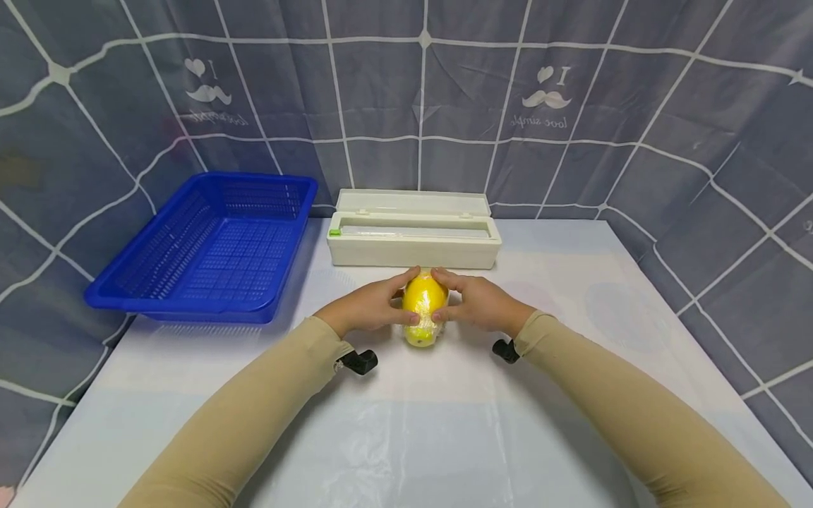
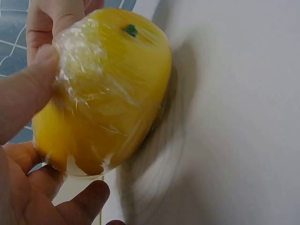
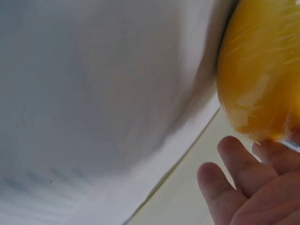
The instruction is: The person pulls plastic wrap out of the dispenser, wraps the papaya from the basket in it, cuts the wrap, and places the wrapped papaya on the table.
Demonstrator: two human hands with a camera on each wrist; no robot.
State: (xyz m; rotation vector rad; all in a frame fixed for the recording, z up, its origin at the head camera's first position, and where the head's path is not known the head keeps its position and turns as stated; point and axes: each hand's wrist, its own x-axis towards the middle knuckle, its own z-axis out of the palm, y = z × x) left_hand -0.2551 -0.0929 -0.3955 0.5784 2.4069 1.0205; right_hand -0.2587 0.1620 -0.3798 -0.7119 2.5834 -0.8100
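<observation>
A yellow mango-shaped fruit [image 1: 424, 300], with a small green stem spot, is covered in clear, wrinkled cling film [image 2: 84, 61]. My left hand [image 1: 375, 303] holds it from the left, thumb on the near upper side and fingers at the far end. From the other side my right hand [image 1: 479, 302] grips it with thumb and index finger. Bunched film shines near both thumbs in the left wrist view. In the right wrist view, some fingers of the right hand [image 3: 262, 187] spread below the fruit's end. Its underside is hidden.
Just behind the hands stands a white cling film box [image 1: 413, 252], lid raised, with a roll inside and a green slider at its left end. A blue plastic basket [image 1: 279, 282] is at the back left. Grey checked curtain [image 1: 381, 92] surrounds the white-covered table [image 1: 432, 437].
</observation>
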